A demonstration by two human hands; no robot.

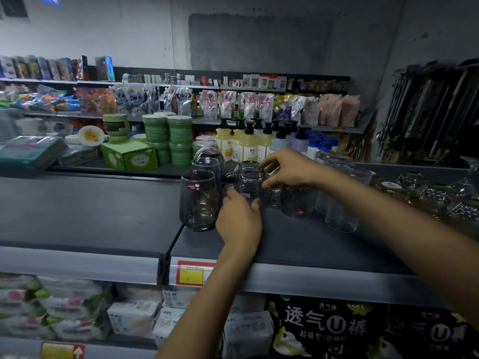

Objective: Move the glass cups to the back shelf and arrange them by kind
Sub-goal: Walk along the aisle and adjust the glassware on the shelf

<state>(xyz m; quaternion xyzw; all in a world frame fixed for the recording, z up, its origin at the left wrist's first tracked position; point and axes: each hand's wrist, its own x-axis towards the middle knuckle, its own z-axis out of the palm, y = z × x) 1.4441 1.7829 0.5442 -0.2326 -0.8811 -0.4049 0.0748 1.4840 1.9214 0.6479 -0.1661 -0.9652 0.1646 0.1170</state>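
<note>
Upside-down glass cups stand on the dark top shelf (90, 216). A row of smoky grey tumblers (198, 200) runs back at centre. To their right sits a clear handled mug (246, 189). My left hand (239, 221) grips this mug low at its near side, fingers at the handle. My right hand (287, 169) pinches the top of the mug from the right. More clear cups (342, 200) stand further right, partly hidden by my right forearm. Patterned glasses (425, 195) crowd the far right end.
Behind the cups stand pump bottles (248, 143), green tubs (168, 136) and a green box (129, 155). Shelves of refill pouches (233, 104) run along the wall. Mops or poles (427, 112) lean at the right. Packaged goods fill the shelf below.
</note>
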